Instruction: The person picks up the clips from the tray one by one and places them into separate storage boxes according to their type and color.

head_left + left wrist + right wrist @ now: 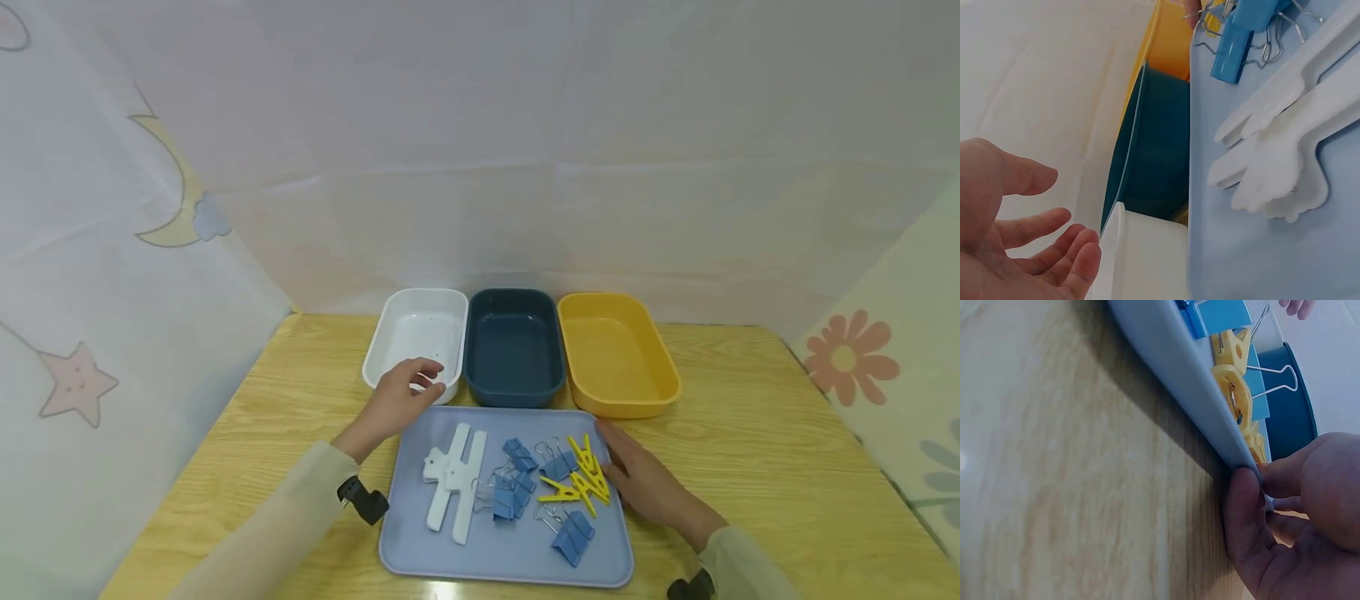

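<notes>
My left hand [405, 395] hovers over the near edge of the white bin [375, 350], fingers loosely bent and holding nothing. At the right edge of the pale blue tray [517, 568], my right hand [645, 479] pinches the rim between thumb and fingers, as the right wrist view shows up close. On the tray lie white bag clips [472, 483] at the left, several blue binder clips [573, 537] in the middle, and yellow clothespins [588, 479] at the right, near my right fingers.
Behind the tray, a dark blue bin [513, 354] stands between the white one and a yellow bin [618, 358]. All sit on a wooden table [720, 375] against a cloth backdrop [480, 208] that closes the back and sides.
</notes>
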Motion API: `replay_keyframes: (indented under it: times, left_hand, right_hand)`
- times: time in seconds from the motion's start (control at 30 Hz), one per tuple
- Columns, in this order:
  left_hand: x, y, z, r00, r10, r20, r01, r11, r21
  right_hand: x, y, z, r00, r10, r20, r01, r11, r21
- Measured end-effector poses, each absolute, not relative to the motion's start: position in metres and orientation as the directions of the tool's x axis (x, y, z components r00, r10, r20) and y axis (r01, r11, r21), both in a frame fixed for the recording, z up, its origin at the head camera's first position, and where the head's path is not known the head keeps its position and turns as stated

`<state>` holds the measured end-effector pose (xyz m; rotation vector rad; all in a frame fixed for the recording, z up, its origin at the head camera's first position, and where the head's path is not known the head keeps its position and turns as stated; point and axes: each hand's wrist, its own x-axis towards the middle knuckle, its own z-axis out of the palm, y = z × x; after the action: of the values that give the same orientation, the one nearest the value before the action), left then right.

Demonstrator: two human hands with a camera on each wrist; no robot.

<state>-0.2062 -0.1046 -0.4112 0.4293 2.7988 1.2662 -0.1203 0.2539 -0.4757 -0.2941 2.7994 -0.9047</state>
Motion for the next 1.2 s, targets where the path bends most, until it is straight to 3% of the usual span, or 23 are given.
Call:
replay_keyframes:
  times: [0.37, 0.73, 1.2]
  left_hand:
    - [-0.182, -0.117, -0.411, -0.966, 0.258, 0.021, 0.182, 0.620, 0.763]
    - [-0.161, -0.123, -0.417, -0.964, 0.253, -0.078, 0.082, 0.565, 0.821]
    - [-0.143, -0.120, -0.425, -0.937, 0.334, -0.098, 0.131, 0.600, 0.789]
  right_hand:
    - [-0.123, 0.257, -0.473, -0.959, -0.223, -0.173, -0.060, 0.761, -0.646]
    - [-0.117, 0.261, -0.473, -0.969, -0.220, -0.116, -0.092, 0.749, -0.656]
    - [-0.103, 0.260, -0.460, -0.975, -0.184, -0.124, -0.058, 0.752, -0.657]
